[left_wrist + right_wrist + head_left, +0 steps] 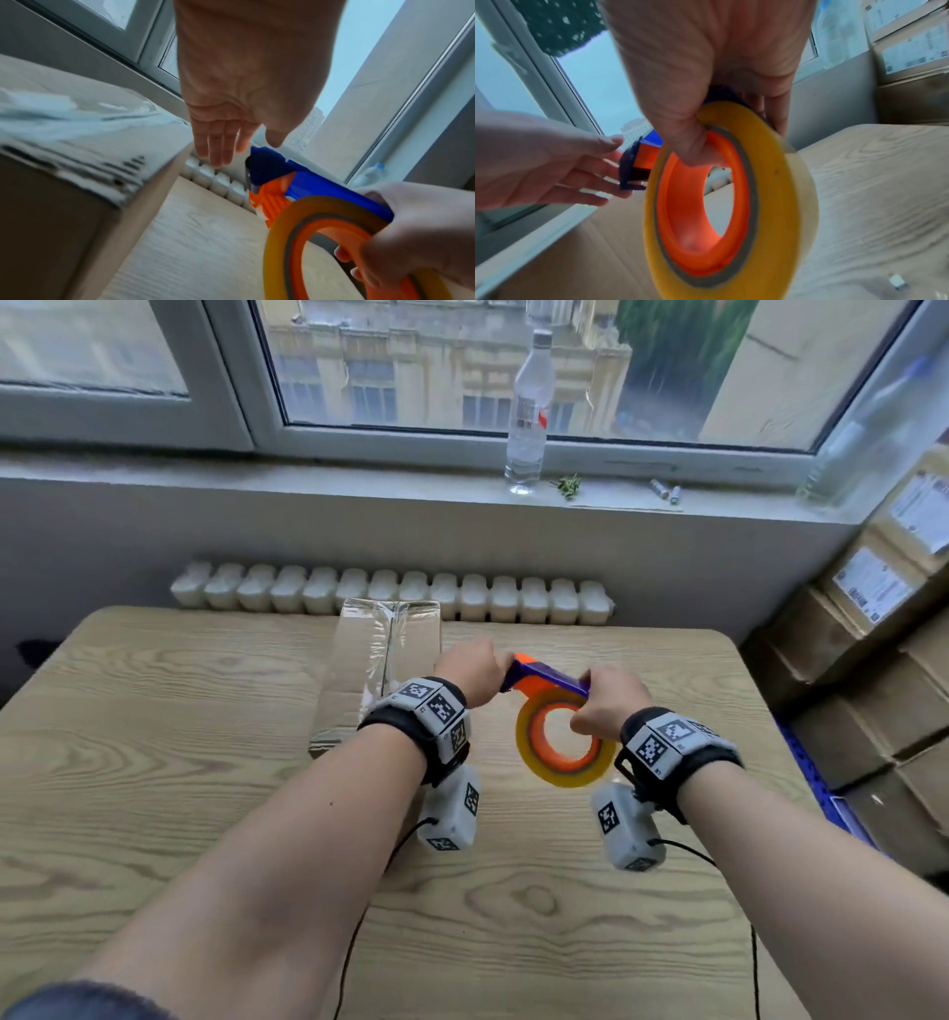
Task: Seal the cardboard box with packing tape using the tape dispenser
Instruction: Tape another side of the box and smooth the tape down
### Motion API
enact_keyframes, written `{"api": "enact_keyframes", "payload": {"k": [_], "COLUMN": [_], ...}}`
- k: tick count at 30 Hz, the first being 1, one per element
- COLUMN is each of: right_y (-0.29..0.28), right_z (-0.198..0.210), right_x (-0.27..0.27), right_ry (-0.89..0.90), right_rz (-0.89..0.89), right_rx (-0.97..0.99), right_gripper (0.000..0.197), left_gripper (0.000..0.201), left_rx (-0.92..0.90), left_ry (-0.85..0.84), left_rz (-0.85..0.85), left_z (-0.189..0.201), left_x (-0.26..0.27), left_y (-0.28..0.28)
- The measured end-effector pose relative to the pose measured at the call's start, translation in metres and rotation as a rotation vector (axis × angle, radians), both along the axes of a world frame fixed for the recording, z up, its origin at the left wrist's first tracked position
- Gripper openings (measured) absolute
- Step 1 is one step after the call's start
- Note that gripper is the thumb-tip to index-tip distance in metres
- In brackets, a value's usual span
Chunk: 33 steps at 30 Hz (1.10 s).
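Observation:
The cardboard box (336, 706) stands on the wooden table (154, 762), its top covered in shiny clear tape (385, 644). To its right, lifted off the table, is the blue-and-orange tape dispenser (544, 677) with a yellow tape roll (562, 775). My right hand (608, 703) grips it, thumb through the orange core (693, 203) and fingers round the blue handle. My left hand (470, 672) reaches to the blue cutter end (264, 164); its fingers (221, 146) are straight and I cannot tell whether they touch it. The box side (64, 213) is close on the left.
A radiator (390, 595) runs behind the table under the windowsill, where a clear bottle (526, 418) and two batteries (665, 491) sit. Stacked labelled cardboard boxes (873, 660) fill the right side. Wrist-camera cables trail over the near table.

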State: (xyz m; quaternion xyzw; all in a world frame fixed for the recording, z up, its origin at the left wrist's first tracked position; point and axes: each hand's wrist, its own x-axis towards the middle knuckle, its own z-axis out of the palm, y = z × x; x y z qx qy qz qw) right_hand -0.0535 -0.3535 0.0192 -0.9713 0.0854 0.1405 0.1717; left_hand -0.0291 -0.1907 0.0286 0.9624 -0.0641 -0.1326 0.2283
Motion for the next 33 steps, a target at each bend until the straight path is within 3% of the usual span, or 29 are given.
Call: {"api": "enact_keyframes", "payload": {"k": [3,7,9,13,21,27,33], "right_y": [0.015,0.037,0.049,0.069,0.095,0.109,0.124], "right_z": [0.023,0.044,0.051,0.060,0.073,0.083,0.083], "right_x": [-0.013,-0.031,-0.039,-0.049,-0.061,-0.067,-0.067], "right_ry": [-0.107,-0.223,-0.264,-0.297,-0.331,-0.336,-0.345], "right_rz": [0.016,0.089,0.115,0.160,0.177,0.237,0.291], "right_rx": [0.009,-0.001,-0.002,-0.001,0.018,0.061,0.099], "right_gripper": [0.037,0.041,0.043,0.044,0.046,0.054,0.055], "left_gripper": [0.044,0.054,0.044,0.021,0.034,0.016,0.021], "left_rx": [-0.166,-0.612,-0.671,-0.825,-1.043,-1.056,-1.058], "left_ry": [0.006,0.248,0.324,0.282,0.299,0.376,0.472], "left_rz": [0.121,0.416,0.441,0.468,0.560,0.586,0.592], "left_z": [0.017,0.028,0.033,0.043,0.051,0.055,0.055], "left_x": [-0.008,-0.016,-0.025,-0.039,-0.052,-0.062,-0.073], "left_y": [0.023,0.047,0.058,0.083,0.117,0.140,0.161]}}
